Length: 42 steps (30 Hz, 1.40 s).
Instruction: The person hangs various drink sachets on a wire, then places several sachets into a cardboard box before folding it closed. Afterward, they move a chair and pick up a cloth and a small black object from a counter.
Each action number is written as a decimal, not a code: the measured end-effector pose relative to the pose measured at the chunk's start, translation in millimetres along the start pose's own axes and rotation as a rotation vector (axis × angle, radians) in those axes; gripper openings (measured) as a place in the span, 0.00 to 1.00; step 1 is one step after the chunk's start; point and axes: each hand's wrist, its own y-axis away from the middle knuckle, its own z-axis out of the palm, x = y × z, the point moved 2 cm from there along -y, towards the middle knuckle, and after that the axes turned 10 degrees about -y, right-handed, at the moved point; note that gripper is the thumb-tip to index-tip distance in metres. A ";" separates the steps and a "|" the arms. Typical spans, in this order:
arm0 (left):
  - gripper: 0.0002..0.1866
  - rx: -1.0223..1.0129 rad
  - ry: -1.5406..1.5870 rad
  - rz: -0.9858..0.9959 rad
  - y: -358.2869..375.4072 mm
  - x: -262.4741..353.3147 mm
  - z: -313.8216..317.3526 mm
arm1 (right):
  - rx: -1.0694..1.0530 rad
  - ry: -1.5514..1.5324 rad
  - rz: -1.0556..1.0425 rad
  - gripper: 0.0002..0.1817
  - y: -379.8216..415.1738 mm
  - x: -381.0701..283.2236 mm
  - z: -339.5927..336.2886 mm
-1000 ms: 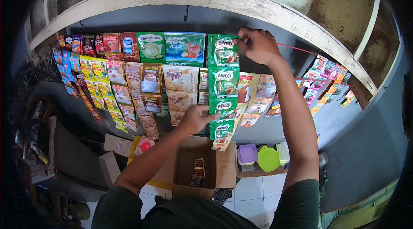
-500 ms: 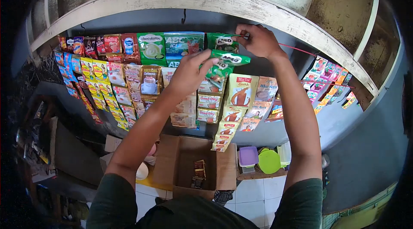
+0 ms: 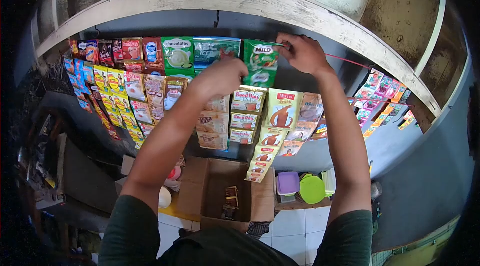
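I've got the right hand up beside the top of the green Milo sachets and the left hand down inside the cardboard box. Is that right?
Not quite: the left hand isn't inside the cardboard box. The head view shows it raised at the left edge of the green Milo sachets. The right hand is beside their top, as you said.

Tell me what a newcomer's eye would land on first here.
Probably the green Milo sachets, high in the middle, with the right hand at their upper right corner and the left hand by their left edge. Next might come the yellow sachets hanging in strips at left, then the open cardboard box below centre.
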 end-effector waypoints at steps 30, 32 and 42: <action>0.17 0.349 0.299 0.046 264.7 -2.2 121.2 | 0.473 -0.572 0.335 0.11 283.3 -158.7 143.6; 0.17 0.170 0.434 -0.073 313.3 -12.9 179.8 | 0.482 -0.634 0.655 0.09 356.2 -172.7 206.7; 0.34 -0.492 0.286 -0.169 442.3 -29.6 348.7 | -0.283 -0.992 1.248 0.17 475.7 -168.0 429.4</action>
